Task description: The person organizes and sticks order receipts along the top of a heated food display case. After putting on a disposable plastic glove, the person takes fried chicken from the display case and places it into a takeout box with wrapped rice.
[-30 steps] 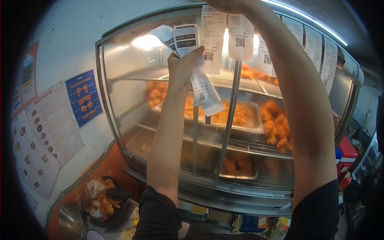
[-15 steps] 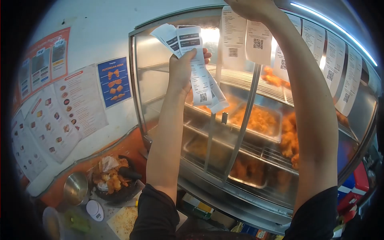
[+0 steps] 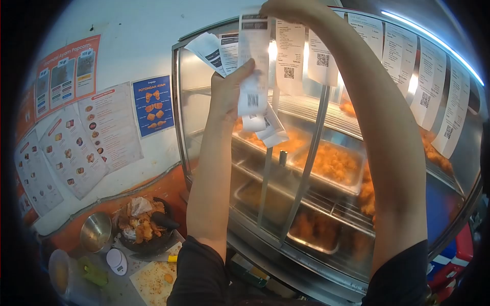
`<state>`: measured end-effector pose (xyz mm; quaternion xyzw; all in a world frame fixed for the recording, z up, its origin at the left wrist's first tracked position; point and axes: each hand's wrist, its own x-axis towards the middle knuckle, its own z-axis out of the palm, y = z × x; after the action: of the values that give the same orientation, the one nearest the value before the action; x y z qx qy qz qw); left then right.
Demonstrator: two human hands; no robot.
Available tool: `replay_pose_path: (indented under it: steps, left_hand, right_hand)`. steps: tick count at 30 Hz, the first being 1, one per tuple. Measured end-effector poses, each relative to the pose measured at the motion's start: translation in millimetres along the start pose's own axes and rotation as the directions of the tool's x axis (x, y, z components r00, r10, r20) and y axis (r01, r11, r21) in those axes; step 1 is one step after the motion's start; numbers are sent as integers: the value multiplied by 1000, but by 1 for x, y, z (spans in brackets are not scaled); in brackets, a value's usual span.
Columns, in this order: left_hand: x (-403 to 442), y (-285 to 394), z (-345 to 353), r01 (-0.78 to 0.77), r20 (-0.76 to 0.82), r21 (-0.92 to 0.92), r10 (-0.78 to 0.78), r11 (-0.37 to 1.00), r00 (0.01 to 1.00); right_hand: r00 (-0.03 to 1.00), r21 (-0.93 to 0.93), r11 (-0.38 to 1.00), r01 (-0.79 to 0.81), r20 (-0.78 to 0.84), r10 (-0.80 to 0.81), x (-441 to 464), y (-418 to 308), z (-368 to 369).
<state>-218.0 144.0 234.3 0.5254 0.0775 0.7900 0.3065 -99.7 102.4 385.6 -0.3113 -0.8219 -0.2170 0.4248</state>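
My left hand (image 3: 232,89) is raised in front of a glass display cabinet (image 3: 321,109) and grips a fanned bunch of printed receipts (image 3: 209,53), thumb across the front. One long receipt (image 3: 254,43) hangs straight down past that thumb. At the top edge of the view, my right hand (image 3: 286,9) is closed at this receipt's upper end; part of the hand is cut off. Several more receipts (image 3: 400,51) with QR codes hang in a row along the cabinet's top edge, partly behind my right forearm.
Trays of fried chicken (image 3: 329,163) sit on wire shelves behind the glass. At lower left are a dark mortar (image 3: 168,245) with chicken pieces, a steel bowl (image 3: 96,233), a white scale (image 3: 117,261) and a cutting board (image 3: 153,280). Menu posters (image 3: 153,106) cover the left wall.
My right hand has moved left from the hanging row to above my left hand. A long receipt now stretches between both hands. The view has shifted slightly.
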Motion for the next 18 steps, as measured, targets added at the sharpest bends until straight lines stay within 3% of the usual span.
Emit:
replay_pose_path:
  steps: [2, 3, 5, 6, 8, 11, 15, 18]
  left_hand:
    - [13, 1, -6, -25, -61, 53, 28, 998, 998]
    - [24, 2, -9, 21, -59, 68, -17, 997, 998]
    - [45, 1, -14, 68, -53, 82, -64, 994, 997]
    - [51, 2, -12, 97, -3, 69, -97, 993, 995]
    - [56, -1, -10, 131, 59, 50, -134, 990, 989]
    - [57, -6, -10, 178, 58, 67, -182, 982, 982]
    - [57, -20, -25, 197, 94, 16, -197, 980, 976]
    - [44, -21, -21, 205, 104, -54, -199, 977, 974]
  right_hand:
    - [982, -278, 952, -127, -168, 82, 8, -5, -9]
    - [983, -277, 953, -122, -170, 76, 15, -2, -7]
    - [915, -358, 932, -50, -390, -101, 31, 8, -1]
    - [916, -362, 930, -53, -390, -99, 29, 7, -3]
    - [982, -252, 965, 71, -152, -112, 24, 0, -11]
    - [999, -325, 946, -3, -35, -9, 36, 0, 9]
    - [992, -446, 894, 45, 122, 11, 45, 2, 29]
    - [991, -488, 873, 11, 124, 57, 53, -1, 33]
